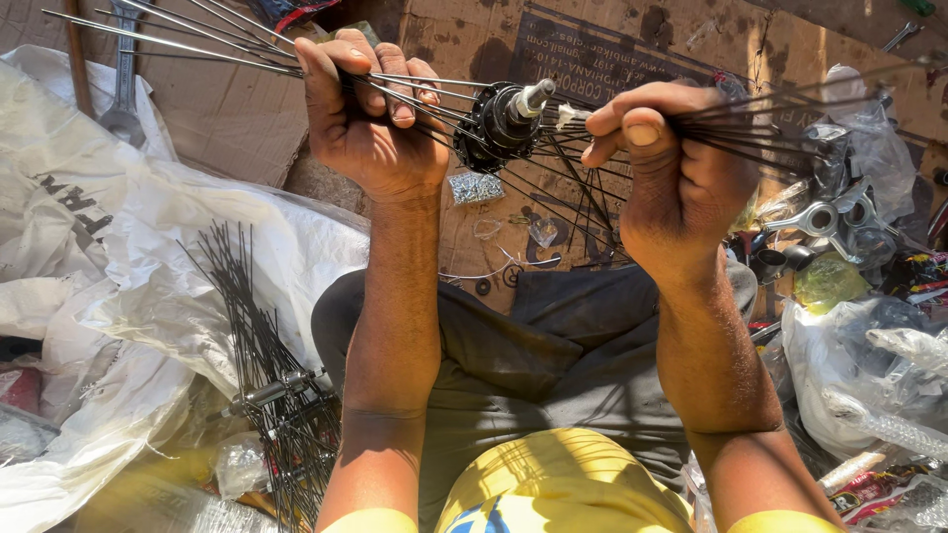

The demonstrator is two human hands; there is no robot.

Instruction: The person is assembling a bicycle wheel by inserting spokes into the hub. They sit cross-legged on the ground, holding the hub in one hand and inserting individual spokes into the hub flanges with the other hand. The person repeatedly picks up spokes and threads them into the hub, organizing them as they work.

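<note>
Bike repair workshop, floor-level: flattened cardboard (pixel 227 109) as work surface, loose bundle of spokes (pixel 259 336) on white sacking (pixel 118 247), spanner (pixel 123 79), spoked wheel hub (pixel 499 123), metal parts (pixel 825 217) and plastic bags (pixel 869 355) piled right

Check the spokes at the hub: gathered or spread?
Gathered: left hand and right hand each clench a bundle of spokes beside the hub.

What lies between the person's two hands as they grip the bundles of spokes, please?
In the head view, a black wheel hub with a silver axle end sits between the left hand and the right hand, its spokes fanning out through both fists.
</note>
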